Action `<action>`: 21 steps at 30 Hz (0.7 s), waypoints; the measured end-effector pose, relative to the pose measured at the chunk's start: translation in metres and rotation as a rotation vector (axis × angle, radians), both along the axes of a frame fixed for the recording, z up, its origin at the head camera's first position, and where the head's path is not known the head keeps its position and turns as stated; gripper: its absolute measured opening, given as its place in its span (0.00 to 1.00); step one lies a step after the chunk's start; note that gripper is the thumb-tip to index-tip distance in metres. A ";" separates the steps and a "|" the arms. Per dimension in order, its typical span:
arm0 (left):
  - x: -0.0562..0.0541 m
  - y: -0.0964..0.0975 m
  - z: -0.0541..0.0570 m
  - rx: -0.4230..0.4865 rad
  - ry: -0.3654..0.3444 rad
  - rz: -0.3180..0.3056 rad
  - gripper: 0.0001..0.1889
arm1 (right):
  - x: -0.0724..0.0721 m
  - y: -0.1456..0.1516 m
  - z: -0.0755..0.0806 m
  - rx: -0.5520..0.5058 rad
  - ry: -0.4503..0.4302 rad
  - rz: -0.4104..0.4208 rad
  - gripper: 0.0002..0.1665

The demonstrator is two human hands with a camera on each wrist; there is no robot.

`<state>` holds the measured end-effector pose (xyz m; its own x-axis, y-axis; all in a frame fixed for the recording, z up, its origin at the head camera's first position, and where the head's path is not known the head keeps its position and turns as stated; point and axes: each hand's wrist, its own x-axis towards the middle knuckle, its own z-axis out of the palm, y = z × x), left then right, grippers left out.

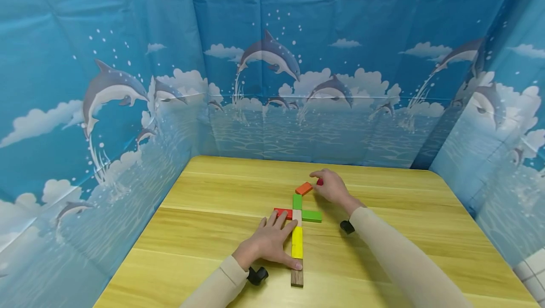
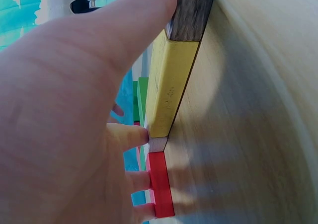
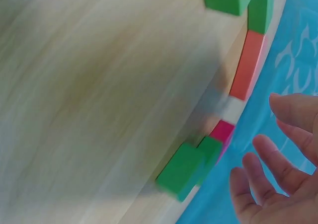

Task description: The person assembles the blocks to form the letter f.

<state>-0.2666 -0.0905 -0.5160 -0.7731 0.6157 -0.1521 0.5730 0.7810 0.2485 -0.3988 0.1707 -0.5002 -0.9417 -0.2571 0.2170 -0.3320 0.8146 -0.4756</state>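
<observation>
My left hand [image 1: 269, 242] lies spread over a cross-shaped row of wooden blocks. Its fingertips touch a red block [image 2: 160, 184] and a pale block [image 1: 297, 217], and the thumb rests on a dark brown block [image 1: 297, 278]. Between these runs a yellow block [image 1: 297, 242]. My right hand [image 1: 332, 187] hovers beyond the row with loosely bent fingers and nothing in them. Beneath it are a crimson block [image 3: 222, 130] and green blocks [image 3: 181, 170], the green ones hidden by the hand in the head view. An orange block [image 1: 303, 188] lies slanted just left of its fingertips.
One green block [image 1: 297, 201] extends the row at its far end, and another green block [image 1: 312, 216] forms its right arm. The wooden table [image 1: 213, 194] is enclosed by a blue dolphin-print curtain [image 1: 272, 128] behind and at the sides.
</observation>
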 end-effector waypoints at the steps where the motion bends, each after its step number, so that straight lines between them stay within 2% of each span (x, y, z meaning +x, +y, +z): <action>1: 0.000 0.000 0.000 -0.001 0.001 0.000 0.64 | 0.000 0.003 0.000 -0.002 -0.002 -0.003 0.25; 8: 0.001 0.001 -0.001 -0.003 -0.009 0.003 0.64 | -0.002 0.019 -0.003 -0.033 -0.060 -0.043 0.26; 21: 0.000 0.000 -0.001 -0.004 -0.002 0.004 0.64 | -0.016 0.032 -0.019 -0.072 -0.125 -0.124 0.27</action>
